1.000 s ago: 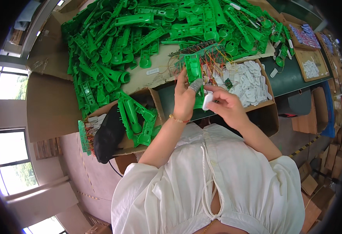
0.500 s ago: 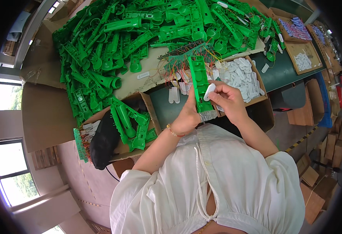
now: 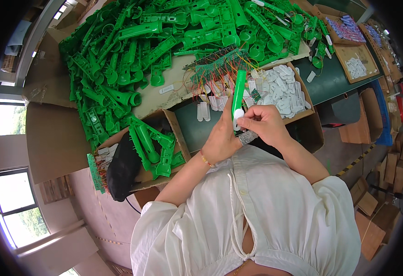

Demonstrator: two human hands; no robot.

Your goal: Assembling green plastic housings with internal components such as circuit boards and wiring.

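Observation:
A long green plastic housing [image 3: 240, 87] stands nearly upright in my left hand [image 3: 222, 137], its narrow side toward me. The fingers of that hand wrap round its lower part. Between thumb and fingers, my right hand [image 3: 269, 127] pinches a small white oval plastic piece [image 3: 238, 115] against the lower part of the housing. Whether the piece sits in the housing or only touches it, I cannot tell. Just behind, a small green circuit board [image 3: 255, 95] shows beside the housing. White oval pieces [image 3: 282, 89] fill a cardboard box to the right.
A large heap of green housings [image 3: 164, 34] covers the far side of the table. Wired circuit boards [image 3: 224, 63] lie ahead of my hands. At left, a cardboard box [image 3: 179, 131] holds more housings and a black bag-like item [image 3: 122, 168]. A battery tray [image 3: 345, 30] stands far right.
The green housing has been turned, so its open inner face no longer shows. My right hand has moved slightly left and down, bringing the white piece against the housing's lower part.

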